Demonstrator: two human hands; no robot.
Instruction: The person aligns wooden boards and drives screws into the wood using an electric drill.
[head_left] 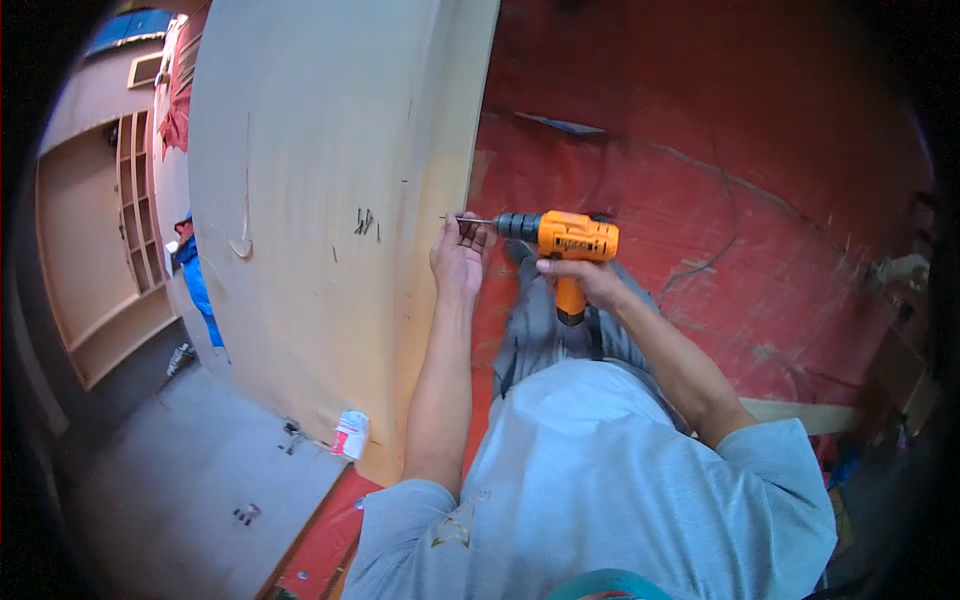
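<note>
Gripping the orange drill (pixel 566 240) by its handle, our right hand (pixel 585 278) levels it at the pale board's (pixel 320 200) edge, where our left hand (pixel 460 255) pinches a thin screw (pixel 452 218) (barely visible) at the bit; the handle's base is hidden behind fingers.

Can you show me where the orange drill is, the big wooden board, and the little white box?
orange drill (pixel 572 237), head view, on its orange body.
wooden board (pixel 310 180), head view, on its bare face.
white box (pixel 350 435), head view, on its middle.
</note>
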